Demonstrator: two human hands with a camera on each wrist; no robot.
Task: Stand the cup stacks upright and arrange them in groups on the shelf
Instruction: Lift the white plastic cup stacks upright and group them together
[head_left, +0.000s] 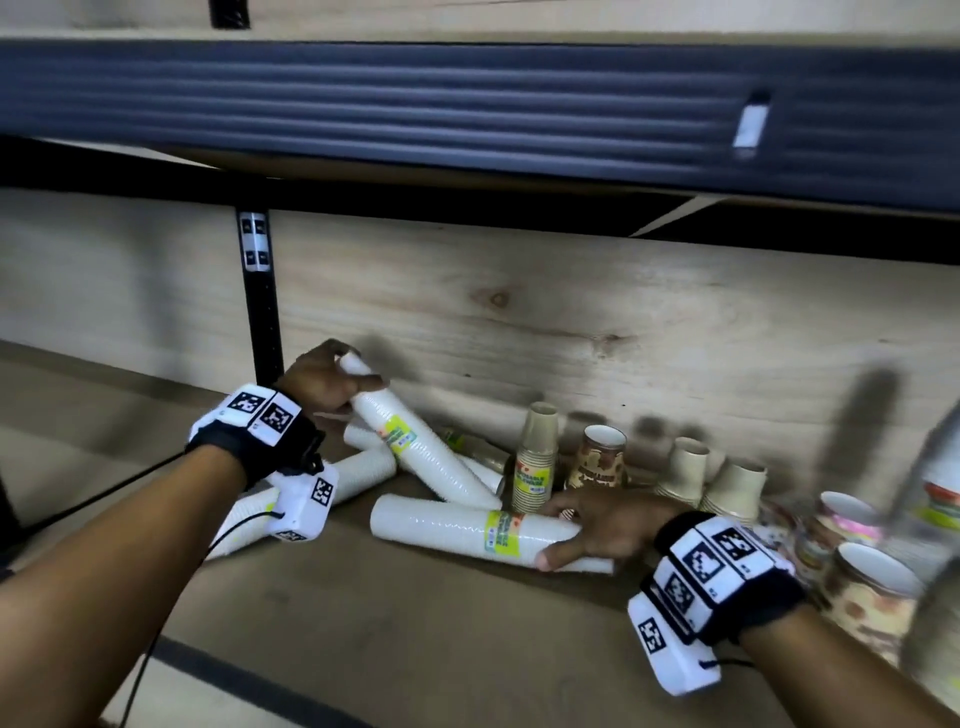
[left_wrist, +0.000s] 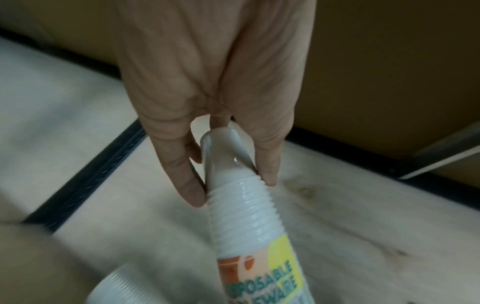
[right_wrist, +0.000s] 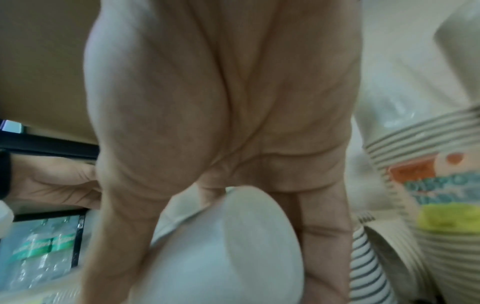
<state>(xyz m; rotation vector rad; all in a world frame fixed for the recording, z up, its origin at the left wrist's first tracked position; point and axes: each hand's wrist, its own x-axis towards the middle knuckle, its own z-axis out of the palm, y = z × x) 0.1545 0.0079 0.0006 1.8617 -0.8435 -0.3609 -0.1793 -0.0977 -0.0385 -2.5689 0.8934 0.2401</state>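
Observation:
Several long white cup stacks with yellow labels lie tumbled on the wooden shelf (head_left: 363, 613). My left hand (head_left: 332, 387) grips the narrow top end of one tilted white stack (head_left: 421, 447), its fingers (left_wrist: 187, 185) curled on both sides of the stack (left_wrist: 249, 216). My right hand (head_left: 587, 525) holds the end of another white stack (head_left: 467, 530) lying flat in front; thumb and fingers wrap its end (right_wrist: 228, 246). A third white stack (head_left: 358, 475) lies under my left wrist. A beige stack (head_left: 537, 457) stands upright at the back.
A patterned brown cup stack (head_left: 597, 460) and short beige stacks (head_left: 727, 480) stand by the plywood back wall. Flowered and brown patterned cups (head_left: 862, 587) crowd the right. A black upright post (head_left: 262, 312) is behind my left hand. The upper shelf beam (head_left: 467, 119) hangs overhead.

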